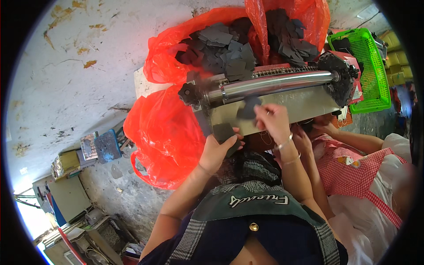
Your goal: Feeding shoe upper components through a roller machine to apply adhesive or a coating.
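Filling far red bags (pixel 160 54): dark pieces (pixel 216 37) are heaping.
Left hand (pixel 215 152): is pinching dark material (pixel 224 132).
Right hand (pixel 276 120): is pinching blurred piece (pixel 248 109).

One roller machine (pixel 333 64) carries one shiny metal roller (pixel 278 84). There are three red plastic bags (pixel 165 137), two heaps of dark flat pieces (pixel 238 57), too many to count singly, and one green basket (pixel 375 95). The wearer shows one left hand (pixel 215 152) and one right hand (pixel 273 118); beside is one co-worker (pixel 342 168).
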Tool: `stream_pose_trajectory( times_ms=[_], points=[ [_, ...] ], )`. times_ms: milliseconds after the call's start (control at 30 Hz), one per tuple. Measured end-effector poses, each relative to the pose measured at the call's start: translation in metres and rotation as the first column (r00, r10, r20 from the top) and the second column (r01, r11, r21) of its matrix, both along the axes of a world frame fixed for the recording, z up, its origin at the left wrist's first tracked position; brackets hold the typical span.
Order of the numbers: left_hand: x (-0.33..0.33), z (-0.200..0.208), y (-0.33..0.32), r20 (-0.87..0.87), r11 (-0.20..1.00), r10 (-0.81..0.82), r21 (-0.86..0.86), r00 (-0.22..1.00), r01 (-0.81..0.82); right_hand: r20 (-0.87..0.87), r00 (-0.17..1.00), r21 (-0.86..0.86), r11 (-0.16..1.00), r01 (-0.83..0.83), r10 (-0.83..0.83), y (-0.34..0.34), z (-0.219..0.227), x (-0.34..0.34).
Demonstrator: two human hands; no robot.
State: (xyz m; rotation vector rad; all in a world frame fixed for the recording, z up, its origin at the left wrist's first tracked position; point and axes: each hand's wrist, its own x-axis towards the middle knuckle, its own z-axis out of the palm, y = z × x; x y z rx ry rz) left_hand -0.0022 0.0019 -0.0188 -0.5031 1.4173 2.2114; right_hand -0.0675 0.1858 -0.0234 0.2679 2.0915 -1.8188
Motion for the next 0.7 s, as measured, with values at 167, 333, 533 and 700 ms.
stream_pose_trajectory(
  times_ms=[167, 333, 533, 700],
  points=[
    [0.002, 0.001, 0.003, -0.040, 0.997, 0.082, -0.010, 0.996, -0.083, 0.021, 0.954, 0.059, 0.952, -0.301, 0.301, -0.013, 0.030, 0.023],
    [0.002, 0.009, 0.004, -0.001, 0.993, -0.021, -0.116, 1.000, 0.021, 0.147, 0.965, -0.080, 0.975, -0.208, 0.218, -0.001, 0.015, 0.027],
    [0.030, -0.015, -0.019, 0.066, 0.894, -0.341, -0.286, 0.938, 0.345, 0.126, 0.969, -0.147, 0.970, -0.194, 0.213, 0.016, 0.019, 0.030],
    [0.074, -0.079, -0.035, -0.088, 0.720, -0.453, -0.623, 0.887, 0.306, 0.170, 0.653, 0.326, 0.584, -0.744, 0.738, 0.028, -0.079, 0.073]
  ],
)
